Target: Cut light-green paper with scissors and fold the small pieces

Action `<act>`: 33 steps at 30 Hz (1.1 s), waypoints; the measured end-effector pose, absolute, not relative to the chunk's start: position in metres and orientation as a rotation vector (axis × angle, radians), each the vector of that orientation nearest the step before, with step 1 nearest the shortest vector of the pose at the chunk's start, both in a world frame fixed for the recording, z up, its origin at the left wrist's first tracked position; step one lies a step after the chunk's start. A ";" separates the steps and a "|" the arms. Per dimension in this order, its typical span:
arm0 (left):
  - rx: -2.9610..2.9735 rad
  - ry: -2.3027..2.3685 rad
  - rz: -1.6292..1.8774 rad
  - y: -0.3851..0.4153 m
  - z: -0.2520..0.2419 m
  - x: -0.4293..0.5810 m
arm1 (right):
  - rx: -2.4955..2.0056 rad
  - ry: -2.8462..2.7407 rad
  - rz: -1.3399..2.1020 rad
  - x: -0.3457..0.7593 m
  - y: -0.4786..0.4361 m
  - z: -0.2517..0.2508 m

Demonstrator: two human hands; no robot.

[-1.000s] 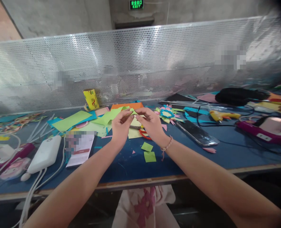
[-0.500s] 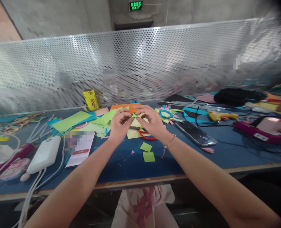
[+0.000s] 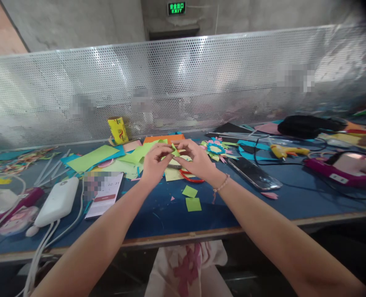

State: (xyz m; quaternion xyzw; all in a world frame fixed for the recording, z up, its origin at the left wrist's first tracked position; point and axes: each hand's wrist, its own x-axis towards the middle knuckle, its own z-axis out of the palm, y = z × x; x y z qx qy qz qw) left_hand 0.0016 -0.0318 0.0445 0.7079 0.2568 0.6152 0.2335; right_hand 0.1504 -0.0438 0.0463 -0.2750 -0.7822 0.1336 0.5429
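Observation:
My left hand [image 3: 154, 162] and my right hand [image 3: 197, 159] meet above the blue table [image 3: 158, 214], both pinching a small piece of light green paper [image 3: 175, 151] between fingertips. Under my hands lie red-handled scissors [image 3: 189, 176] on yellow-green paper sheets [image 3: 130, 159]. Two small green paper squares [image 3: 192, 198] lie on the table just in front of my wrists. A paper flower [image 3: 216, 148] in blue, pink and yellow sits just right of my right hand.
A phone [image 3: 252, 173] lies right of the flower, a yellow glue gun [image 3: 283, 151] and a pink device [image 3: 340, 169] further right. At left are a white power bank [image 3: 57, 201] with cables, another phone [image 3: 104, 194] and paper scraps. A perforated metal screen [image 3: 183, 82] backs the table.
My hands have stayed together over the scissors, working the green paper piece with small finger shifts; the paper now sticks up between the fingertips. The camera moved slightly.

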 end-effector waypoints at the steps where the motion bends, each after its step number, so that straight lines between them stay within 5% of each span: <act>1: 1.936 0.691 1.683 -0.032 0.044 0.002 | -0.649 -1.858 0.294 0.151 -0.044 0.046; 18: 2.007 0.588 1.672 -0.035 0.044 0.002 | -0.679 -1.969 -0.244 0.158 -0.048 0.048; 33: 1.954 0.658 1.707 -0.038 0.047 0.002 | -0.696 -1.790 0.199 0.152 -0.047 0.049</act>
